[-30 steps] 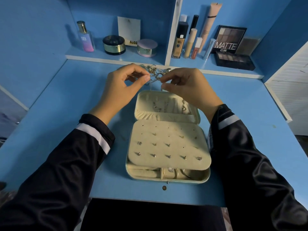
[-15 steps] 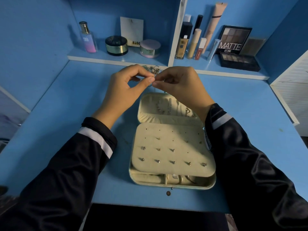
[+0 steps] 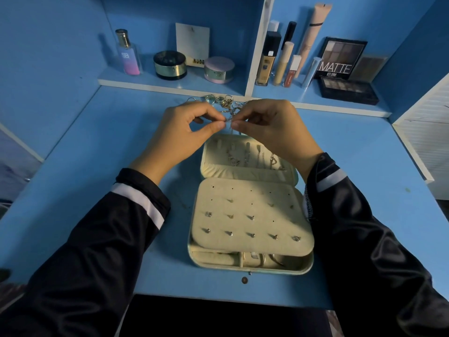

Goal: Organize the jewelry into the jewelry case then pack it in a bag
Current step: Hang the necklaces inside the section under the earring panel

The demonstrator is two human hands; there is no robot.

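Note:
A cream jewelry case [image 3: 250, 266] lies open on the blue desk [image 3: 97, 147]. Its padded flap [image 3: 250, 215] carries several stud earrings, and its lid [image 3: 245, 156] holds several chains. Above the lid, my left hand [image 3: 179, 137] and my right hand [image 3: 274, 132] meet fingertip to fingertip, both pinching one small silver piece of jewelry [image 3: 228, 119]. A heap of loose rings and earrings [image 3: 223, 100] lies on the desk just behind my fingers, partly hidden by them.
A low shelf at the back holds a perfume bottle [image 3: 127, 53], two round jars [image 3: 170, 65], several makeup tubes [image 3: 284, 62] and eyeshadow palettes [image 3: 345, 90]. A small round button-like object [image 3: 244, 279] lies by the desk's front edge. A white panel [image 3: 422, 132] bounds the right side.
My hands have stayed together above the case's lid, still working the small piece between the fingertips. The view has shifted slightly, and the case has not moved.

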